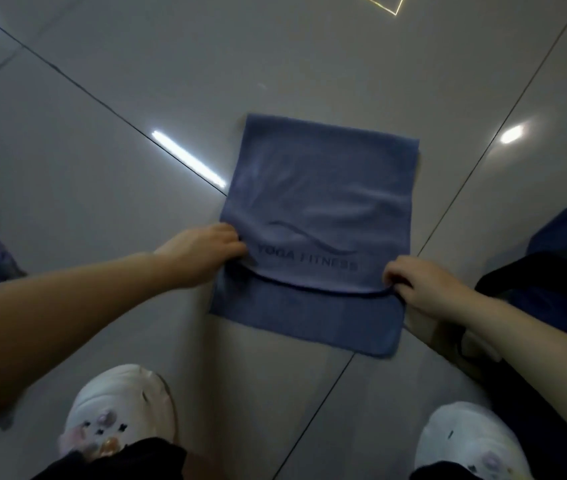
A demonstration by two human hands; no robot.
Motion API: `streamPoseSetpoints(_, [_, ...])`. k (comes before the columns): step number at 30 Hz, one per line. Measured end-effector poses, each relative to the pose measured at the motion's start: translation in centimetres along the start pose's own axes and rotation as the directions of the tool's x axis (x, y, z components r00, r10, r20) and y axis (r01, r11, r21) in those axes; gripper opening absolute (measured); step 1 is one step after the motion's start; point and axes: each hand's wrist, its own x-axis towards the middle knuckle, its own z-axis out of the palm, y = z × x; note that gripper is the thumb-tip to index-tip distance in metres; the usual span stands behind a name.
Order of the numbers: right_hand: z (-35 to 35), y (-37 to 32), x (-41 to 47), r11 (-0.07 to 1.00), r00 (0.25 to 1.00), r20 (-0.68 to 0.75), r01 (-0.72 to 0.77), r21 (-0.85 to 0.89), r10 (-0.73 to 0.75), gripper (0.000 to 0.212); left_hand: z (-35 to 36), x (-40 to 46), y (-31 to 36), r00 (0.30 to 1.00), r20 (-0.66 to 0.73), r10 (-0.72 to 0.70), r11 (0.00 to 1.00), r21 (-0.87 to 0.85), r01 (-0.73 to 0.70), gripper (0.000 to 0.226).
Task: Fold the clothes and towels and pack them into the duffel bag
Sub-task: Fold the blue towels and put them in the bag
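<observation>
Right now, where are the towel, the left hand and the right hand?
towel (320, 202): head view, middle of the folded top layer.
left hand (206, 252): head view, back of the hand.
right hand (427, 285): head view, back of the hand.

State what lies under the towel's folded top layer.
A strip of the towel's lower layer shows near the person, on the floor. The rest is covered. Left hand and right hand pinch the top layer's edge.
</observation>
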Motion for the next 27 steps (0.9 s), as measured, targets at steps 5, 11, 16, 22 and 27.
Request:
streamPoseSetpoints(5, [-4.5,-1.3,-0.5,1.0,0.961,-0.278,-0.014,-0.001,0.013,0.011,-3.6,1.3,-0.2,0.987,-0.128,-0.101,0.994,0.03,0.106,0.012])
streamPoseSetpoints(11, [-4.1,-3.0,-5.6,0.993,0.929,-0.353,0.093,-0.075,-0.113,0.004,-1.9,-2.8,2.5,0.984,-0.177,0.018,0.999,0.03,-0.013,0.025])
streamPoseSetpoints(16, [-0.6,-3.3,-6.5,0.988,0.947,-0.284,0.128,-0.087,-0.147,0.017,-0.1,-4.2,3.8,0.999,-0.037,0.026,0.999,-0.031,-0.028,0.024])
streamPoseSetpoints(22, [-5.9,-3.0,-4.3,0.733,0.882,-0.338,-0.013,0.68,0.329,0.026,-5.2,0.3,2.5,0.919,-0.298,-0.26,0.943,-0.283,0.175,0.033])
streamPoseSetpoints(27, [-7.7,-4.0,-8.6,0.776,0.914,-0.361,0.089,0.625,0.186,0.026,-6.9,-2.3,3.5,0.953,-0.301,-0.044,0.977,-0.213,-0.022,0.02])
